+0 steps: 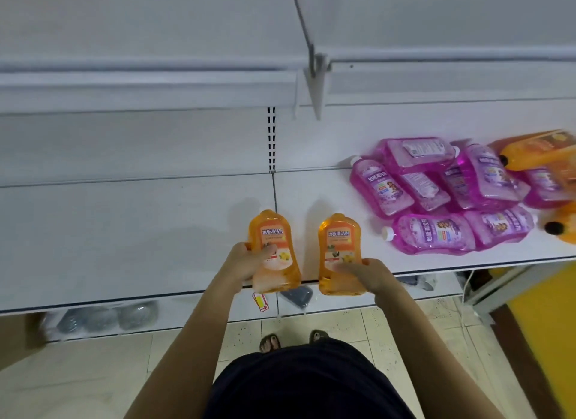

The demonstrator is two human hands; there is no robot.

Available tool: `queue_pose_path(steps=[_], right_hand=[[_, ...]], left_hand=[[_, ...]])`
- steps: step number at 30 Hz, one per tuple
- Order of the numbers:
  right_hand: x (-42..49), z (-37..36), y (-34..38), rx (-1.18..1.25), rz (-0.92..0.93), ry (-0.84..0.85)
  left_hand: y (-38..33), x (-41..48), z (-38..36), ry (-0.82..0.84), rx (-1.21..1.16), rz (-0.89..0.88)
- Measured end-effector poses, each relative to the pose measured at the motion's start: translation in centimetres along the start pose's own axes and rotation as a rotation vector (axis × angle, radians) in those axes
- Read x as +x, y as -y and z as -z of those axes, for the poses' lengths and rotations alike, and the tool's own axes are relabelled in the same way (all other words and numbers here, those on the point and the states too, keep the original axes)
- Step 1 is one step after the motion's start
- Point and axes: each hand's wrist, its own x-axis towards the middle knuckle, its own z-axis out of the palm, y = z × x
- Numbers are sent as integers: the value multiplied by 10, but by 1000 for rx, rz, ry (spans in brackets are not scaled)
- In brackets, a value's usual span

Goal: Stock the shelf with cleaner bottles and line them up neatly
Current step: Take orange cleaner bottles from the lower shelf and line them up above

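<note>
My left hand (pixel 249 261) grips an orange cleaner bottle (pixel 274 237) and my right hand (pixel 367 273) grips a second orange cleaner bottle (pixel 338 244). Both bottles are held side by side over the front edge of the white shelf (pixel 124 231), labels facing me. Their caps are hidden. To the right, a heap of several purple cleaner bottles (pixel 436 194) lies flat on the same shelf. More orange bottles (pixel 539 153) lie at the far right edge of the heap.
An upper white shelf (pixel 156 85) overhangs at the top. A slotted upright (pixel 271 138) divides the back panel. Below the shelf lie wrapped grey packs (pixel 106 317) and a red-yellow price tag (pixel 260 301). A yellow panel (pixel 542 325) stands at the right; tiled floor underfoot.
</note>
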Motion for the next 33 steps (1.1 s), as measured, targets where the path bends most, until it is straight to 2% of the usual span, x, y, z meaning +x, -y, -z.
queue_pose_path(steps=[8, 14, 18, 26, 33], right_hand=[[-55, -19, -73, 267, 151, -43], [-93, -37, -102, 387, 244, -82], [-117, -41, -107, 458, 331, -93], [-185, -41, -94, 435, 588, -59], [-252, -68, -64, 415, 760, 22]], left_hand=[[56, -33, 55, -197, -191, -126], [72, -68, 60, -235, -421, -318], [70, -104, 60, -245, -484, -456], [94, -215, 73, -357, -524, -704], [90, -300, 114, -411, -550, -919]])
